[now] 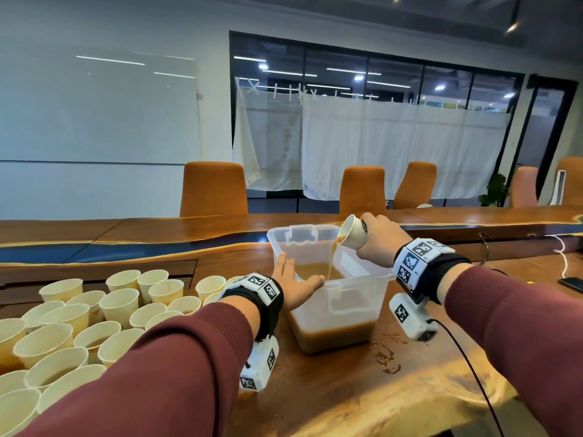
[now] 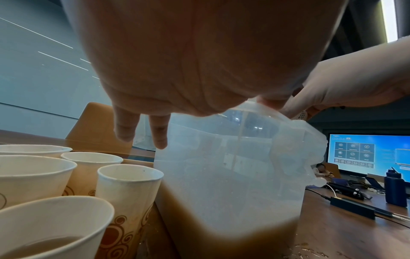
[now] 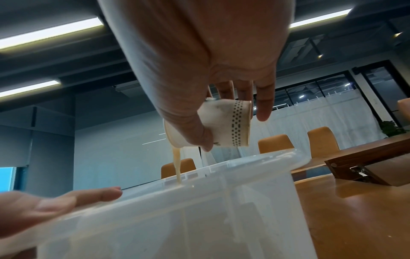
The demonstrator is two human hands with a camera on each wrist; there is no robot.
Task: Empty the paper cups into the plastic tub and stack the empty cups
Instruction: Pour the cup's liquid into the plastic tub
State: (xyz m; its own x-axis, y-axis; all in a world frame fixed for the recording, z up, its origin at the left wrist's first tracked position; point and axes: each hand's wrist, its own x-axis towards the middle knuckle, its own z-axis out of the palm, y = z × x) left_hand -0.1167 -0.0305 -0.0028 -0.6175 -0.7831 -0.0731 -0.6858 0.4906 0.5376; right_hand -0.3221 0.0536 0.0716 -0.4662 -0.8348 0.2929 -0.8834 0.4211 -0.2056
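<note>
A clear plastic tub (image 1: 362,280) (image 2: 233,175) (image 3: 199,210) stands on the wooden table, part full of brown liquid. My right hand (image 1: 377,239) (image 3: 210,70) grips a white paper cup (image 1: 353,232) (image 3: 224,122) tilted over the tub's far right corner. A thin brown stream (image 1: 331,263) (image 3: 177,166) runs from the cup into the tub. My left hand (image 1: 293,283) (image 2: 188,61) rests on the tub's near left corner with straight fingers and the thumb along the front rim. Several paper cups (image 1: 79,326) (image 2: 124,192) stand to the left, some holding brown liquid.
Brown splashes (image 1: 386,357) wet the table right of the tub. A black phone (image 1: 571,283) and a white cable (image 1: 564,257) lie at the far right. Orange chairs (image 1: 213,189) stand behind the table. A blue bottle (image 2: 396,187) and dark gear sit in the left wrist view.
</note>
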